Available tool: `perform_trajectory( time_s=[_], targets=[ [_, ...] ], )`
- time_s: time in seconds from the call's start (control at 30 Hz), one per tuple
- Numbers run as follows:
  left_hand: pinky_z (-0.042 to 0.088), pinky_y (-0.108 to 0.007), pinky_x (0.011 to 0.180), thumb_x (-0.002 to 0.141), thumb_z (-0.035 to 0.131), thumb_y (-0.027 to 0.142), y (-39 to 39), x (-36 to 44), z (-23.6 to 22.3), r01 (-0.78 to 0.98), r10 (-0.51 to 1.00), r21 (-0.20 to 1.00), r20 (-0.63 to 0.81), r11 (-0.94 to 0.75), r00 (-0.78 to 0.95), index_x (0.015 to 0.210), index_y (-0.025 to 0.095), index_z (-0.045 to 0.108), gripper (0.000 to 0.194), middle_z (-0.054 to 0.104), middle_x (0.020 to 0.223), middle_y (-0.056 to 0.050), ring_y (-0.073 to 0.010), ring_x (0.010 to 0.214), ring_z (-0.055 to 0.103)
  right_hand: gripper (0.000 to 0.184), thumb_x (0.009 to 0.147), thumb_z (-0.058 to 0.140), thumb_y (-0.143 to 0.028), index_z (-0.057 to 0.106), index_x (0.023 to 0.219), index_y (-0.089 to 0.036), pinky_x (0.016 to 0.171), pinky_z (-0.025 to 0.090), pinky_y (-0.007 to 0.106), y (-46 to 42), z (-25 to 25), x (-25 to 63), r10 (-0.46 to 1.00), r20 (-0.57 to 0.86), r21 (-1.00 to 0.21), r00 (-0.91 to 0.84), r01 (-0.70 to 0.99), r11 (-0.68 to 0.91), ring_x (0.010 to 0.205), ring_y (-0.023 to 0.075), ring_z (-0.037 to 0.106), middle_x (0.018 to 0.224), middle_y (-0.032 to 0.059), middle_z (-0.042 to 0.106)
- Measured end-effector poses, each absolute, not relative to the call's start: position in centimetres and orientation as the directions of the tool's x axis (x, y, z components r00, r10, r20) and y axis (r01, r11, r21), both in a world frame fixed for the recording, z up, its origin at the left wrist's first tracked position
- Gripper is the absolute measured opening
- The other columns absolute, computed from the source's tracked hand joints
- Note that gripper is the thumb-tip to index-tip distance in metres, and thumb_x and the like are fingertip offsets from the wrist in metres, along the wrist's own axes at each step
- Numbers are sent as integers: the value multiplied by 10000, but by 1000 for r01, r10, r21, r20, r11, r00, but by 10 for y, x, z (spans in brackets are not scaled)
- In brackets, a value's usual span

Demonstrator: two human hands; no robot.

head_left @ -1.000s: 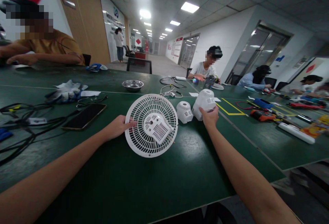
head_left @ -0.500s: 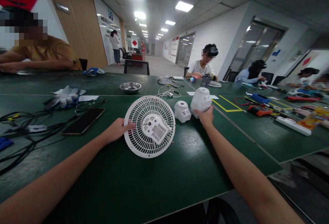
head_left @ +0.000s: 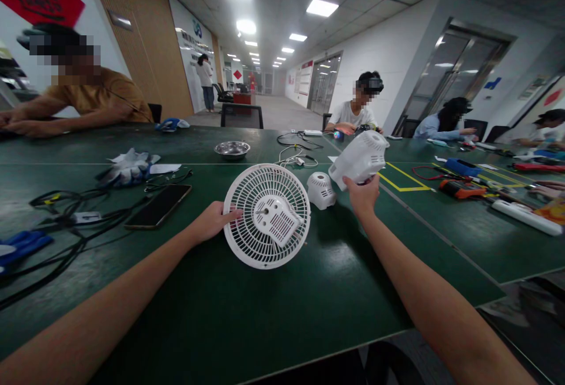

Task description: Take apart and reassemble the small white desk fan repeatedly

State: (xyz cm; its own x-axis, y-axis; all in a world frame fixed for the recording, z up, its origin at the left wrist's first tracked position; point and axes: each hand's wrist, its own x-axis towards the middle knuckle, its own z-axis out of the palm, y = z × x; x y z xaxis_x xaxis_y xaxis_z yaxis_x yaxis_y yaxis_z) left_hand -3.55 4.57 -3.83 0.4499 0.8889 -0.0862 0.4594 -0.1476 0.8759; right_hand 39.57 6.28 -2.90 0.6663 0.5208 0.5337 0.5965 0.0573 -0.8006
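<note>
My left hand [head_left: 215, 221] grips the left rim of a round white fan grille [head_left: 267, 216], thumb on its face. A slotted white motor housing with a small metal shaft forms the grille's centre. On the right, my right hand [head_left: 362, 196] is closed around a larger white plastic fan base [head_left: 358, 160], holding it tilted above the table. Its fingers are partly hidden behind the base. Between the two stands a smaller white vented cover [head_left: 321, 190] on the green table [head_left: 265, 314].
A black phone [head_left: 159, 206], tangled black cables [head_left: 66, 226] and gloves [head_left: 128, 168] lie to the left. Behind the grille are a metal bowl [head_left: 232, 149] and a white cord [head_left: 298, 158]. A multimeter [head_left: 463, 188] and power strip [head_left: 527, 216] lie right; several people sit around.
My right hand has lifted the larger white base off the table and tilted it, its top leaning right. My left hand still holds the grille; the view has shifted slightly.
</note>
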Motion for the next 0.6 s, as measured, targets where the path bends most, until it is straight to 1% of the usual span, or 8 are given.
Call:
perform_trajectory(
  time_s=[0.07, 0.1, 0.17, 0.27, 0.33, 0.43, 0.53, 0.6],
  targets=[
    [530, -392, 812, 838, 578, 583, 46, -35, -38, 454, 886, 878, -85, -150, 456, 926, 165, 697, 443, 744, 922, -89, -255, 856, 704, 682, 632, 775, -503, 477, 1157, -186, 797, 507, 360, 59, -24, 381, 519, 610, -759, 599, 629, 165, 921, 260, 668, 1096, 124, 683],
    [528, -393, 812, 841, 575, 580, 46, -35, -38, 450, 885, 880, -81, -152, 458, 926, 165, 697, 441, 743, 915, -88, -252, 848, 703, 683, 635, 771, -511, 471, 1158, -190, 782, 507, 355, 57, -23, 373, 529, 624, -745, 575, 643, 180, 903, 257, 668, 1088, 121, 685],
    [526, -395, 813, 843, 575, 576, 46, -35, -38, 443, 883, 883, -78, -154, 462, 923, 165, 696, 436, 742, 904, -83, -247, 836, 702, 684, 620, 774, -525, 478, 1143, -200, 763, 507, 357, 54, -26, 359, 582, 617, -723, 530, 674, 151, 864, 260, 665, 1046, 110, 694],
    [526, -395, 811, 837, 580, 584, 46, -35, -38, 455, 889, 878, -81, -151, 451, 916, 165, 694, 441, 741, 895, -80, -249, 839, 703, 664, 595, 774, -544, 506, 1106, -215, 738, 504, 361, 54, -36, 344, 693, 564, -687, 450, 722, 89, 819, 264, 656, 980, 84, 702],
    [528, -397, 804, 825, 584, 606, 46, -35, -38, 473, 895, 869, -86, -148, 438, 904, 164, 696, 463, 743, 900, -85, -257, 847, 705, 659, 596, 767, -549, 517, 1107, -218, 735, 503, 358, 56, -41, 342, 723, 544, -676, 426, 733, 77, 816, 261, 653, 974, 74, 703],
    [530, -395, 799, 823, 581, 622, 46, -35, -39, 470, 891, 868, -78, -161, 448, 904, 162, 697, 481, 745, 922, -93, -264, 857, 706, 685, 592, 768, -540, 521, 1140, -211, 751, 502, 361, 61, -43, 355, 678, 562, -684, 474, 727, 59, 836, 263, 653, 996, 82, 702],
    [530, -384, 802, 847, 566, 599, 47, -36, -40, 458, 883, 872, -69, -172, 463, 942, 164, 695, 463, 748, 940, -92, -257, 865, 709, 719, 585, 775, -524, 515, 1173, -200, 776, 501, 374, 65, -40, 385, 592, 577, -713, 563, 701, 28, 852, 266, 653, 1020, 95, 697],
    [530, -377, 800, 847, 564, 594, 47, -36, -40, 473, 889, 866, -81, -161, 450, 946, 167, 697, 458, 751, 934, -88, -255, 862, 711, 722, 574, 783, -513, 518, 1166, -195, 797, 497, 388, 67, -39, 408, 563, 567, -733, 601, 681, 12, 851, 264, 650, 1018, 94, 694]
  ],
)
